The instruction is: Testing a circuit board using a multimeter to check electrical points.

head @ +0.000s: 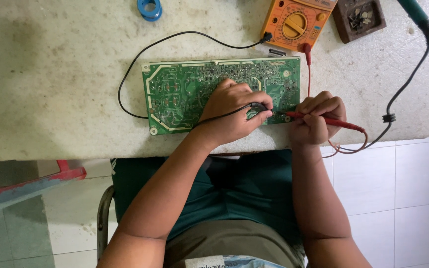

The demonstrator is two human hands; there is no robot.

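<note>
Green, one rectangular printed circuit board (pixel 194 94) lay flat near the front edge of the pale speckled stone bench (pixel 50 74). Left hand (pixel 234 116) rested on the board, clenched around one black test probe (pixel 260 106); right hand (pixel 318 119) at the board's right edge gripped one red test probe (pixel 323 119), the two tips close together. Two leads, black and red, ran to one orange multimeter (pixel 296 21) at the back edge. Beside it sat one brown tray of small parts (pixel 358 17); one blue solder spool (pixel 149 8) stood farther left. White floor tiles (pixel 413 198) lay below
</note>
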